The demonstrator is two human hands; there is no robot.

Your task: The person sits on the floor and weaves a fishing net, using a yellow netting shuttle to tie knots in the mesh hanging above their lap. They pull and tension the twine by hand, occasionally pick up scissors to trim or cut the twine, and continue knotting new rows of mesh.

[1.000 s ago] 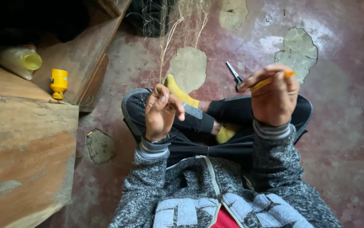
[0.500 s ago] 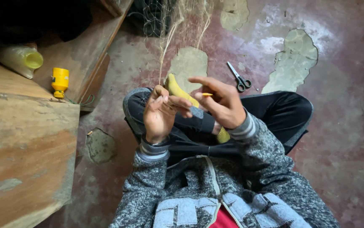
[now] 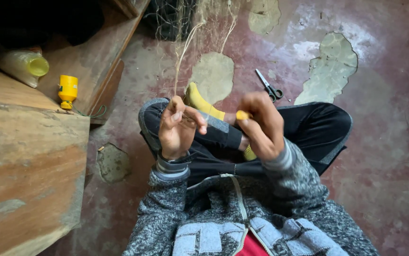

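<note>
Starting at the far left, a wooden bench (image 3: pixel 29 156) fills that side of the scene, with a pale plastic bottle (image 3: pixel 22 66) and a small yellow spool (image 3: pixel 67 91) lying on its upper step, well apart from both hands. Moving right, the left hand (image 3: pixel 177 128) is raised over the crossed legs with its fingers (image 3: pixel 192 116) curled shut, pinching a pale cord (image 3: pixel 183 52) that runs up and away toward the fine netting (image 3: pixel 185 21) hanging at the far edge of the view. So the cord's long axis goes from near to far, almost straight up the picture, leaning a little right as it rises. Just right of that pinch, nearly touching it, is the right hand (image 3: pixel 261 125), closed around a slim yellow tool (image 3: pixel 242 114) (likely a netting needle, though only its blunt end shows past the knuckles). That end points left, toward the left hand's fingertips, so the tool lies crosswise to the cord. The right hand is the nearer of the two to the tool's working end; the left hand is the one on the cord. Behind the hands a foot in a yellow sock (image 3: pixel 202 102) rests on the floor (image 3: pixel 380 156), worn red with bare patches. Farther right and beyond lie small scissors (image 3: pixel 268 86), blades pointing far-left, untouched and apart from both hands.
</note>
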